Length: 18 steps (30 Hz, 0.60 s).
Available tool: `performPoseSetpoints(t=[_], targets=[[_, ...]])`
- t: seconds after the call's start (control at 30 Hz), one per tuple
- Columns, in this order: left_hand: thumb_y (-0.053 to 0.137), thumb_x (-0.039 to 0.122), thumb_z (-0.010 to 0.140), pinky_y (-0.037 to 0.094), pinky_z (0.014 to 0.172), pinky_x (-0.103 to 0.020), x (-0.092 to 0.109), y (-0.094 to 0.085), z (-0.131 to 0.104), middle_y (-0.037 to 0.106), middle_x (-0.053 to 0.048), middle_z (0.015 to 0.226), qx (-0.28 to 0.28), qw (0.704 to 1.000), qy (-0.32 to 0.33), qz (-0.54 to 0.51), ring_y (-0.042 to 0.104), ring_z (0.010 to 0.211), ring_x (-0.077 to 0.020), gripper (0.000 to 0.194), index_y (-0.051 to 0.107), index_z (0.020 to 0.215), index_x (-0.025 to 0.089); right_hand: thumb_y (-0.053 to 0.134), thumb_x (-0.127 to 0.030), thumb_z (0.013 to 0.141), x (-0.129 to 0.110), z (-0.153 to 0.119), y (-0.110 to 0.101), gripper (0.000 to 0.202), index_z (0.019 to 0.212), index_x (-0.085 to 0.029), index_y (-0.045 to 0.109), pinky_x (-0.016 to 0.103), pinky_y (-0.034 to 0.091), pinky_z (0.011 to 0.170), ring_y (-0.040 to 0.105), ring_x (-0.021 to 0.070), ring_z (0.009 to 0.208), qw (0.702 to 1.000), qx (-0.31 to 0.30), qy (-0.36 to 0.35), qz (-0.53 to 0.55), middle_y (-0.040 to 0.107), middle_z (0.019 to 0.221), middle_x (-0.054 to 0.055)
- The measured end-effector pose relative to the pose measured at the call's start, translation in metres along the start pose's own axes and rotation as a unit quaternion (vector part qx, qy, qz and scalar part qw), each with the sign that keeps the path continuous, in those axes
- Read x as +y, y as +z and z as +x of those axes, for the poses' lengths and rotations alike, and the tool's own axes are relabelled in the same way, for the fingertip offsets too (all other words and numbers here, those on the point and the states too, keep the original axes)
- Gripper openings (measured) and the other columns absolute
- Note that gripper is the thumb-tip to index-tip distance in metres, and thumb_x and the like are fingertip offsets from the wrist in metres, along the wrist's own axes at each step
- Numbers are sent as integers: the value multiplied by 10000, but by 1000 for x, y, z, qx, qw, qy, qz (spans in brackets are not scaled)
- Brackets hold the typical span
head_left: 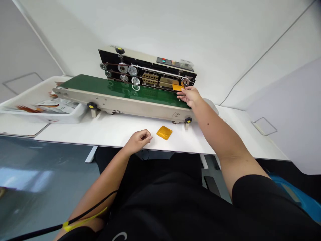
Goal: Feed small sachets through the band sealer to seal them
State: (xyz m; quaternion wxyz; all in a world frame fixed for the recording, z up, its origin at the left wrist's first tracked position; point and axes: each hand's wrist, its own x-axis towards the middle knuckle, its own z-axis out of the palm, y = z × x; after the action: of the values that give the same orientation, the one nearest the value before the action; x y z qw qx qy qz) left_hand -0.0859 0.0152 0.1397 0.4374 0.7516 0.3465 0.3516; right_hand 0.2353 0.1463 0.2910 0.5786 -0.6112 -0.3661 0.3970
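Between the fingers of my right hand (189,96) is a flat orange packet (177,86). It is held up against the right end of the band sealing machine (150,72), by the rollers and above the green conveyor belt (120,92). My left hand (138,140) rests near the table's front edge, its fingers curled with thumb and forefinger close together; nothing shows in them. Just right of it, a second, golden-orange square packet (164,132) lies flat on the white table (112,132).
At the left end of the belt stands a white plastic bin (45,117) with several orange and white packets inside. Black knobs (92,105) stick out from the conveyor's front side. A white wall (213,36) rises behind the machine. A black cable (37,232) crosses my left arm.
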Motion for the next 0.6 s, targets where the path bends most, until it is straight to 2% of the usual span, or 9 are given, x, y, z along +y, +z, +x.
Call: performPoseSetpoints(t=[0.07, 0.17, 0.2, 0.27, 0.33, 0.37, 0.43, 0.5, 0.6], targets=[[613, 479, 960, 427, 644, -246, 0, 0, 0, 641, -1, 734, -1, 1000, 1, 3, 540, 658, -129, 325, 598, 816, 188, 717, -281, 925, 2, -12, -1, 322, 1074, -272, 432, 183, 463, 482, 607, 119, 575, 991, 21, -97, -93, 640, 754, -46], [617, 473, 959, 418, 635, -240, 0, 0, -1, 642, 3, 737, -4, 1000, -1, 0, 529, 648, -124, 318, 602, 822, 186, 701, -354, 918, 19, -53, -7, 237, 1016, -257, 508, 215, 438, 592, 539, 110, 629, 936, 59, -284, -200, 550, 732, -58], [621, 469, 958, 415, 632, -238, 1, 1, -1, 640, 5, 736, -6, 1000, -2, -2, 523, 645, -121, 316, 604, 821, 185, 667, -374, 937, 30, -71, -8, 190, 994, -251, 534, 237, 442, 629, 534, 119, 648, 917, 51, -327, -222, 545, 730, -50], [633, 463, 953, 409, 630, -235, 3, 1, -2, 631, 11, 728, -11, 1000, -6, -8, 512, 640, -116, 315, 607, 813, 182, 656, -393, 940, 60, -109, -8, 169, 936, -239, 589, 283, 455, 674, 539, 138, 653, 882, -27, -378, -281, 584, 731, -26], [644, 456, 947, 405, 630, -232, 4, 2, -2, 618, 16, 717, -14, 1000, -9, -12, 503, 635, -110, 315, 608, 803, 178, 653, -380, 937, 97, -143, -5, 152, 912, -230, 647, 332, 498, 766, 610, 178, 738, 845, -121, -394, -341, 670, 802, 17], [647, 451, 946, 403, 630, -231, 5, 2, -2, 613, 19, 713, -14, 1000, -8, -12, 499, 633, -108, 314, 608, 800, 177, 648, -370, 937, 116, -157, -3, 144, 931, -227, 670, 366, 518, 841, 651, 214, 843, 839, -132, -391, -355, 712, 874, 46], [647, 443, 948, 402, 631, -230, 5, 3, -2, 610, 22, 711, -12, 1000, -6, -9, 497, 632, -106, 306, 608, 803, 175, 690, -368, 905, 148, -176, 3, 245, 1102, -222, 702, 467, 506, 1028, 651, 298, 1133, 840, -118, -361, -386, 743, 1165, 113], [644, 438, 952, 408, 637, -231, 4, 4, -1, 611, 21, 716, -13, 1000, -4, -2, 504, 640, -108, 301, 608, 810, 176, 744, -384, 866, 171, -184, 7, 507, 1335, -217, 648, 553, 452, 1139, 570, 355, 1330, 846, -108, -315, -416, 662, 1405, 153], [639, 435, 958, 414, 634, -235, 1, 6, -1, 602, 19, 728, -16, 1000, 1, 14, 514, 649, -114, 285, 603, 835, 181, 743, -370, 879, 185, -184, 9, 621, 1462, -222, 588, 559, 456, 1165, 556, 352, 1384, 852, -149, -281, -416, 651, 1442, 150]])
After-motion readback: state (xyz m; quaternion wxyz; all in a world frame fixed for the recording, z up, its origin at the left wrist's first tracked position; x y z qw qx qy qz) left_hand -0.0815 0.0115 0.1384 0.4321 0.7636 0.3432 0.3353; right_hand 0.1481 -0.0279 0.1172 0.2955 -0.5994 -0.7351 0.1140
